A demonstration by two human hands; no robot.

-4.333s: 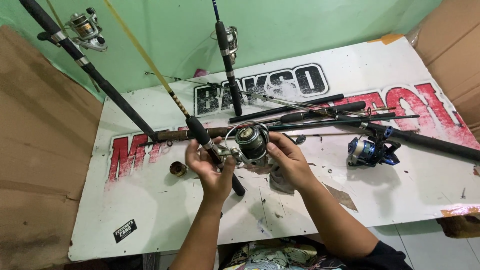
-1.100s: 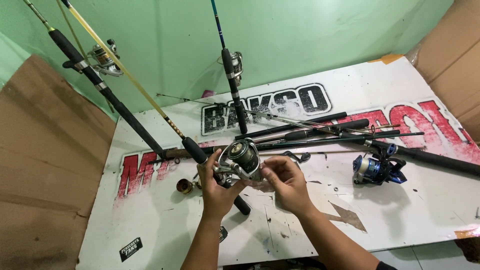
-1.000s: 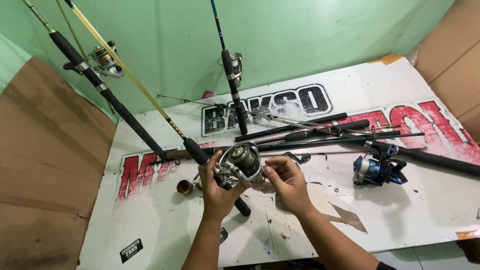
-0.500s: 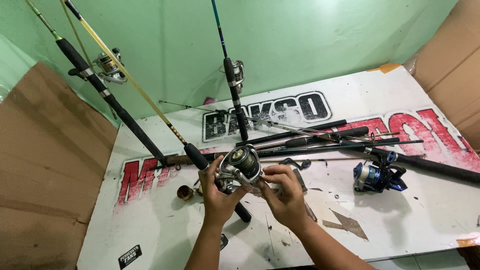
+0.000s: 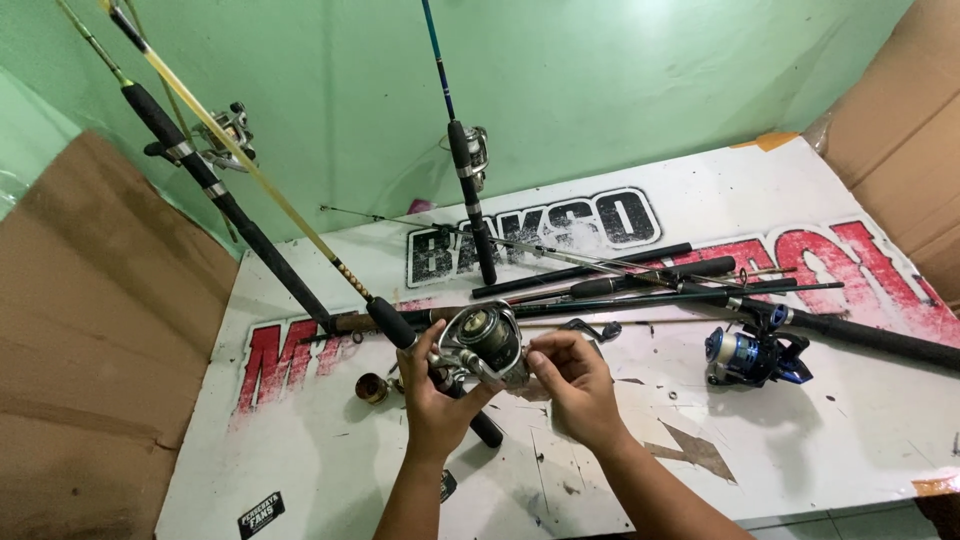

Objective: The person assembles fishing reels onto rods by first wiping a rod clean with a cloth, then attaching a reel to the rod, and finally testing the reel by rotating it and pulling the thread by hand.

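- Head view: the white printed tabletop (image 5: 800, 460) carries many loose rod parts, so anything that falls from the hands can roll between them or off the near edge.
- The yellow fishing rod (image 5: 250, 170) leans up to the left, with its black handle (image 5: 420, 360) passing under the hands. I judge that a strong twist at the reel could swing the long rod against the black rod (image 5: 230, 210) leaning just beside it.
- The left hand (image 5: 435, 405) has its grip closed around the handle and the reel foot. If this grip loosens, the rod could slide down.
- The right hand (image 5: 575, 385) pinches the side of the spinning reel (image 5: 485, 345) with the fingertips, the other fingers half open. The reel is raised above the tabletop, between both hands. Such a light pinch may slip.
- The blue spinning reel (image 5: 750, 355) lies well apart at the right, so it is not in danger.
- The small brass-coloured part (image 5: 372, 387) lies near the left wrist, and a moving forearm could knock it away.
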